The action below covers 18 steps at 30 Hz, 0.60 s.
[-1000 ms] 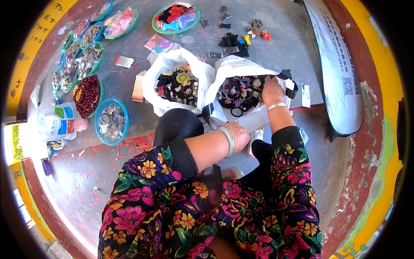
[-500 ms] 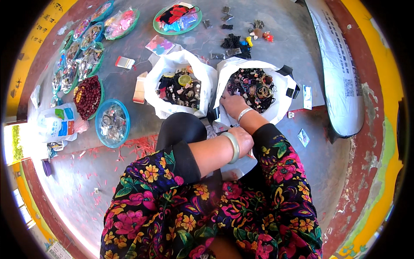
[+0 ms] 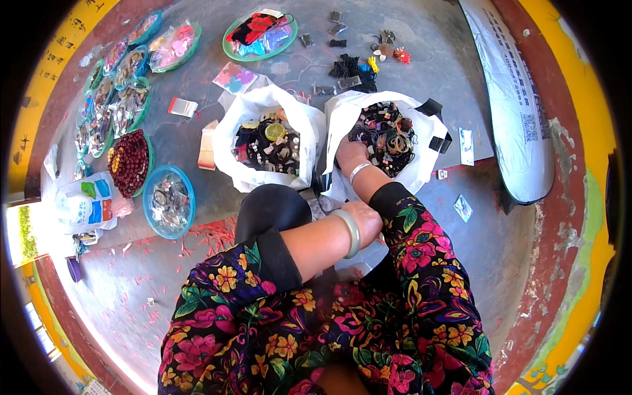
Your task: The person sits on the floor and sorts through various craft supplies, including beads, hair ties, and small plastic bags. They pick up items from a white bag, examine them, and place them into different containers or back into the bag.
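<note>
On the grey concrete floor (image 3: 408, 52), two open white bags stand side by side. The right hand (image 3: 350, 155) rests at the near rim of the right bag (image 3: 421, 168), touching its tangle of dark hair ties (image 3: 385, 135); its fingers are hidden, so its grip cannot be told. The left hand (image 3: 367, 222) lies by the right sleeve, fingers hidden too. Left bag (image 3: 253, 108) sits just beside; bowls (image 3: 170, 201) crowd the left edge, bare floor opens rightward.

Head-worn fisheye, looking steeply down, close
</note>
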Available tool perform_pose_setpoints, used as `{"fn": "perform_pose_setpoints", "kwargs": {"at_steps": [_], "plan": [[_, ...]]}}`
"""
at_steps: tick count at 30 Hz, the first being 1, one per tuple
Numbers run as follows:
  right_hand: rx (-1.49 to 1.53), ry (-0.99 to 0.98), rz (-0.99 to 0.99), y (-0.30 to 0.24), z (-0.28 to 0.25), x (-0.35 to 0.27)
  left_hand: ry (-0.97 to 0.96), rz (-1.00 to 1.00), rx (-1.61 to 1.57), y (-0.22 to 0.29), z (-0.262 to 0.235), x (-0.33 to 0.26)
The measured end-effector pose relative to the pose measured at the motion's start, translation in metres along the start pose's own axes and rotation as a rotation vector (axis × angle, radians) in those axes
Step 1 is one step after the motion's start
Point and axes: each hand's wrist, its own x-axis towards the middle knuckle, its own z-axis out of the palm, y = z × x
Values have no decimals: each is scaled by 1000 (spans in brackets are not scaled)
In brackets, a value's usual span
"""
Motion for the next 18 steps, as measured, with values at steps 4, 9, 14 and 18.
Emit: {"fn": "perform_pose_setpoints", "kwargs": {"at_steps": [4,9,14,18], "plan": [[-79,-36,-32,-2,-1,5,36,14,-3,-3,7,3],[52,13,-51,10,-2,1,65,41,-21,-1,1,1],[26,90,-89,20,10,10,69,56,8,-4,6,4],[50,194,-157,23,-1,-3,119,63,4,-7,6,1]]}}
